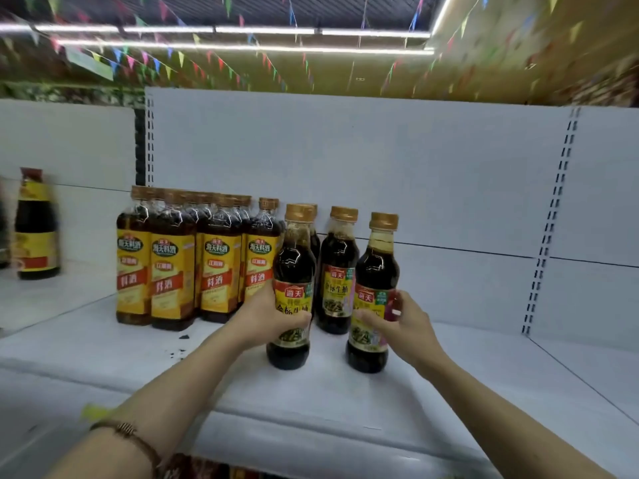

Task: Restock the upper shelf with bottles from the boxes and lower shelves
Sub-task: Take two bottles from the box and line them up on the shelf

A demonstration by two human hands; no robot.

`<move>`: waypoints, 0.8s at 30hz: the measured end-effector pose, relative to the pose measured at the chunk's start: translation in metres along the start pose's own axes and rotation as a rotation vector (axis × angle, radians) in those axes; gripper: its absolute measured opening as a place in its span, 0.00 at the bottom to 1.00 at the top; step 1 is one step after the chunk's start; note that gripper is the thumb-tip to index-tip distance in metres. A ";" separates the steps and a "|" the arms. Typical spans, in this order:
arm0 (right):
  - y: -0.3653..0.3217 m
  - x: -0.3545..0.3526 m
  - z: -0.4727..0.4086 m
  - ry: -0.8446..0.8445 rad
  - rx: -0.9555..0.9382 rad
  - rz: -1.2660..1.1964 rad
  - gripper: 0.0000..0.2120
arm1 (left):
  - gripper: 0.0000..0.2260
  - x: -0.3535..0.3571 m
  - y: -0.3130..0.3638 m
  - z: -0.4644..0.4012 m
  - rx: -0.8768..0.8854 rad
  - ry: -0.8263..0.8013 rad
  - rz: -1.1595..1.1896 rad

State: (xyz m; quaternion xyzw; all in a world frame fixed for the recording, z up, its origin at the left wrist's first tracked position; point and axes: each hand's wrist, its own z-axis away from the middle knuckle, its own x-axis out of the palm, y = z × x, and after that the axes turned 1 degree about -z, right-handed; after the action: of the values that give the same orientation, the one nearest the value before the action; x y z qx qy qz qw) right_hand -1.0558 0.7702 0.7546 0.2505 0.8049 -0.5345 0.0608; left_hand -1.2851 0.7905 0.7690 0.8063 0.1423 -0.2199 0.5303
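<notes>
We grip 2 dark soy sauce bottles standing upright on the white upper shelf (449,392). Our left hand (266,314) has fingers curled round the label of the left bottle (292,288). Our right hand (397,319) holds the right bottle (375,295), thumb across the label, fingers wrapped behind. A third soy bottle (337,271) stands between and behind them, another is partly hidden behind the left one. Yellow-label cooking wine bottles (193,261) are grouped just left. A blurred dark bottle (34,226) stands far left. A bracelet (128,433) sits on the left wrist.
</notes>
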 end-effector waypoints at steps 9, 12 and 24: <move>0.002 0.032 -0.021 -0.100 -0.031 -0.123 0.29 | 0.38 -0.003 -0.021 -0.010 -0.110 0.167 0.057; 0.004 0.035 -0.029 -0.125 -0.058 -0.077 0.30 | 0.34 -0.001 -0.021 -0.009 -0.090 0.178 0.074; -0.004 0.019 -0.032 -0.269 0.064 -0.109 0.28 | 0.26 -0.014 -0.019 -0.011 -0.099 0.102 0.009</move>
State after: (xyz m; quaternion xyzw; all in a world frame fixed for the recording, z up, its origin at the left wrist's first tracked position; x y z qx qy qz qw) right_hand -1.0686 0.8034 0.7644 0.1341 0.7844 -0.5913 0.1308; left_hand -1.3042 0.8079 0.7649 0.7899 0.1761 -0.1690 0.5625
